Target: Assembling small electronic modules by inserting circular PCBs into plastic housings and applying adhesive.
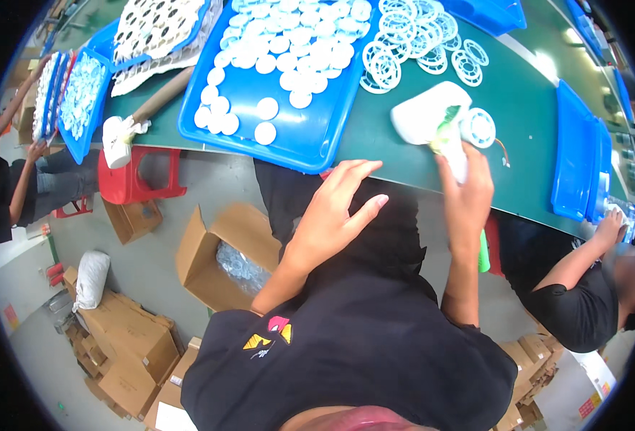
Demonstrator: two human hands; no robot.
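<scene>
My right hand (468,190) is closed at the table's front edge. Its fingers are on the narrow near end of a white thing (452,152) with green and yellow marks, whose kind I cannot make out. Directly beyond, a bulky white rounded piece (422,113) meets it; I cannot tell whether the two are one. Beside the fingers lies a white slotted disc (478,128), with a thin reddish wire (504,152) near it. My left hand (335,215) holds nothing, its fingers apart, just in front of a blue tray (317,147) with many white round discs (289,61).
White rings (404,43) lie heaped on the green table (375,147). A mallet-like tool (134,126) with a white-wrapped head overhangs the edge at left. Blue trays (576,154) stand at right, where a co-worker's hand (610,226) works. Below are a red stool (134,176) and an open carton (202,251).
</scene>
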